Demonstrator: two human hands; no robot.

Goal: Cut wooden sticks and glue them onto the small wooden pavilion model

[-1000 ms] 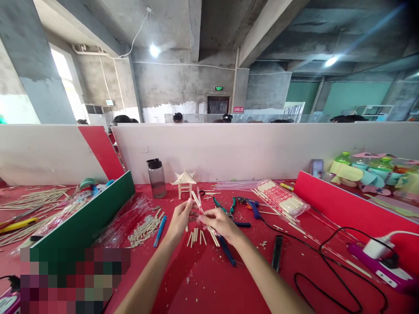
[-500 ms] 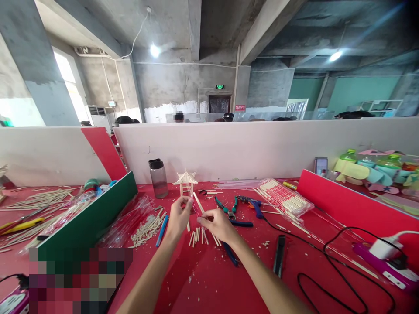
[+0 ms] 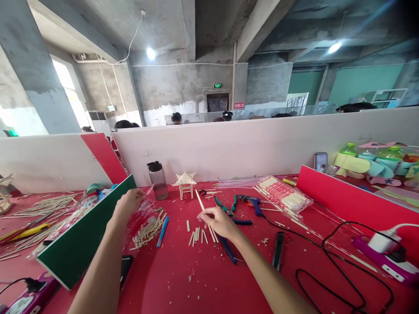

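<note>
My right hand is closed on a pair of bamboo chopsticks, which slant up and away over the red table. My left hand is out to the left, pinching a clear plastic wrapper above a heap of wrappers. Short cut stick pieces lie below my right hand. Behind them stands a small wooden pavilion model.
A dark water bottle stands by the white partition. Green pliers, a blue glue gun, a blue pen and packed chopsticks lie around. A green board stands left, with a black cable and power strip right.
My left hand has left the chopsticks and swung left to the wrapper heap with a clear wrapper in it. My right hand keeps the chopsticks, almost in place.
</note>
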